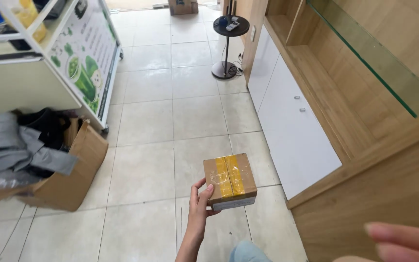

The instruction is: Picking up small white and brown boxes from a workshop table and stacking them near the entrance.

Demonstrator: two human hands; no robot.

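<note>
The left hand grips a sealed, yellow-taped cardboard parcel over the tiled floor, not set down; the blurred right hand is spread, empty.

The floor is laid with pale, glossy square tiles. On it at the left stands an open cardboard box stuffed with grey and black clothing, beside a wheeled white cart. Further back a black round-based stand rests near the white cabinets, and another cardboard box sits at the far end.
</note>
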